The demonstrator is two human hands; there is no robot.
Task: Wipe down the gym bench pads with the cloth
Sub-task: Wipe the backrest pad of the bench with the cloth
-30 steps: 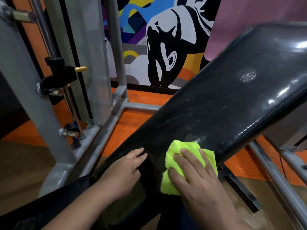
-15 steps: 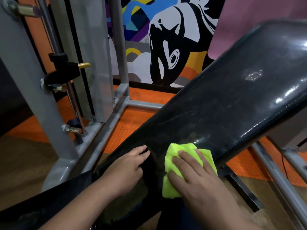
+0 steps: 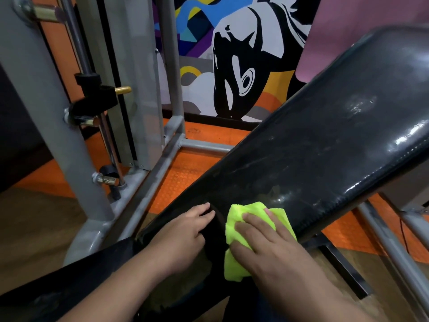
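Right hand (image 3: 271, 247) lies flat, fingers straight, pressing the yellow-green cloth (image 3: 241, 231) against the near, lower end of the inclined black bench pad (image 3: 313, 149). Left hand (image 3: 183, 235), fingers relaxed, rests on pad just left of cloth.

Counts at the bench

We count two hands, a left hand (image 3: 183, 238) and a right hand (image 3: 267, 247), one yellow-green cloth (image 3: 250, 228), two black pads, a sloped back pad (image 3: 325, 154) and a seat pad (image 3: 69, 289), and three brass pegs (image 3: 123, 90) on the grey frame (image 3: 44, 108).
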